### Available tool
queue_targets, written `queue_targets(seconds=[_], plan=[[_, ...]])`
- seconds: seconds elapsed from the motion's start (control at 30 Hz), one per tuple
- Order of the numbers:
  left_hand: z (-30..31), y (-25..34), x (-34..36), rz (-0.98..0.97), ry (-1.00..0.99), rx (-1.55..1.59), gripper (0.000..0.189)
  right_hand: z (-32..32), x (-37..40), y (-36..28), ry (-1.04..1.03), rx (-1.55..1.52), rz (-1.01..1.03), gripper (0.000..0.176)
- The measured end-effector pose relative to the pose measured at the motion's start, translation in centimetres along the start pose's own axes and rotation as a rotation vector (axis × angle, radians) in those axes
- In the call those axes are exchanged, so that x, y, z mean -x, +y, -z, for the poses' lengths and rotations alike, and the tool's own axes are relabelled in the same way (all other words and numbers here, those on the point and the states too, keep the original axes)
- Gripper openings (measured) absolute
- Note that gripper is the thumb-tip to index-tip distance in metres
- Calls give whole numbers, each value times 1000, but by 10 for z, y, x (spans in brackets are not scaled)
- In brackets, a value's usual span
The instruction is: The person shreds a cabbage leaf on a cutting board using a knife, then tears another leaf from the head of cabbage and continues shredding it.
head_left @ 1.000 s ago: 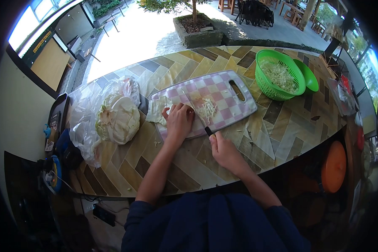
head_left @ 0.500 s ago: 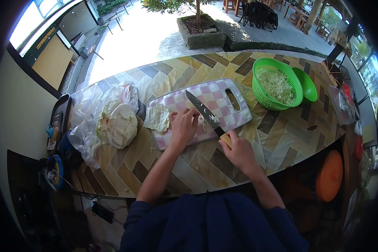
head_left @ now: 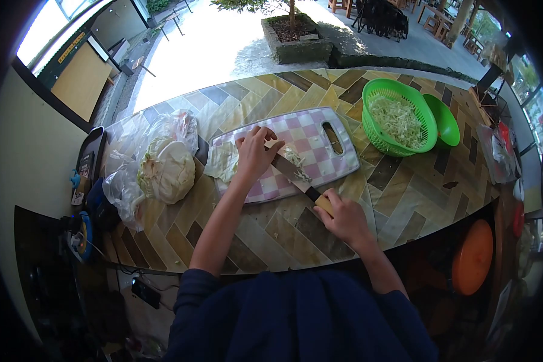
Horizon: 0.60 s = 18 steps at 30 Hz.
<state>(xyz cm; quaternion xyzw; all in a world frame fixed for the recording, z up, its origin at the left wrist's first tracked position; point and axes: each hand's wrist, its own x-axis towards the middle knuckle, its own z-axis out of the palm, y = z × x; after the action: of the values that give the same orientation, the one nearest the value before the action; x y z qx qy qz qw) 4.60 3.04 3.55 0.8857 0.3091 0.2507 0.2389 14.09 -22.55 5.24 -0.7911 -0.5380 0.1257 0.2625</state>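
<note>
My right hand (head_left: 346, 221) is wrapped round the wooden handle of a kitchen knife (head_left: 291, 172). The blade lies low over a pink-and-white checked cutting board (head_left: 311, 127), pointing up and left. Shreds of cabbage (head_left: 292, 155) are beside the blade, and some cling near it. My left hand (head_left: 256, 154) is over the board, fingers bent and apart, its thumb right at the blade's tip end, which it partly hides. Just left of that hand, a pale cabbage leaf piece (head_left: 221, 161) rests on the board's left side.
A partly peeled cabbage (head_left: 168, 172) sits by a clear plastic bag (head_left: 123, 193) on the left. At the right back stand a green basket (head_left: 371, 130) of shredded cabbage and a green bowl (head_left: 443, 120). An orange round object (head_left: 472, 256) is below the table's right edge.
My left hand has lifted and moved up the board, its fingers spreading. The knife has swung lower and flatter, its tip now near my left thumb. The view has shifted slightly.
</note>
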Motion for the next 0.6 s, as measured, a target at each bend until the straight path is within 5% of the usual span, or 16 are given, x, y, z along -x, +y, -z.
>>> queue_targets(seconds=[0.27, 0.47, 0.6], plan=[[3, 22, 23, -219, -259, -26, 77, 0, -7, 1, -25, 3, 8, 33], [-18, -5, -1, -57, -86, -72, 75, -2, -6, 2, -48, -6, 14, 33], [5, 21, 8, -171, -141, -39, 61, -3, -6, 2, -60, 20, -2, 32]])
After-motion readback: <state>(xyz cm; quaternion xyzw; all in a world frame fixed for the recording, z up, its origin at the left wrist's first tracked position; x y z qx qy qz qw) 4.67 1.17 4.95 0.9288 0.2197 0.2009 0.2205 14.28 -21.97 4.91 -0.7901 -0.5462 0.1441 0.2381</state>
